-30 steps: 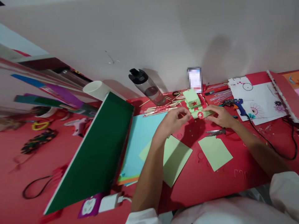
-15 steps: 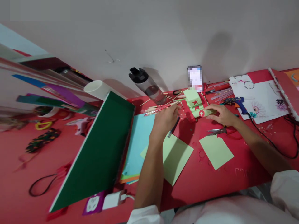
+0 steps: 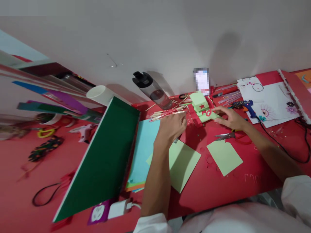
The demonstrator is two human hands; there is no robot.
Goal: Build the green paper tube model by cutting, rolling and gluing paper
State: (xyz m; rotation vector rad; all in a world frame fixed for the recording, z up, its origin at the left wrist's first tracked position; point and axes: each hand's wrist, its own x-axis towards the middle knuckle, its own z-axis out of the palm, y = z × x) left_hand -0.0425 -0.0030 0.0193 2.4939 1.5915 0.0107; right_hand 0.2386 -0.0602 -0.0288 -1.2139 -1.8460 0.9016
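My right hand has its thumb and fingers around the right end of a light green paper model. The model is stepped and boxy, with a red star and a round red badge bearing a white star. It sits on a red piece at the back of the table. My left hand is closed, its fingers curled down over a dark pen. Only the pen's lower end shows; the grip itself is hidden. Scissors with open blades lie below my right hand. Light green sheets are nearest my left forearm.
A water bottle and a phone stand against the wall. Thin sticks lie behind my left hand. A blue glue gun with its cord is on the right. A green board leans upright on the left, beside blue paper.
My left hand has lowered slightly, and its fingers now cover most of the pen. My right hand keeps hold of the paper model, whose badge end has tilted a little upward.
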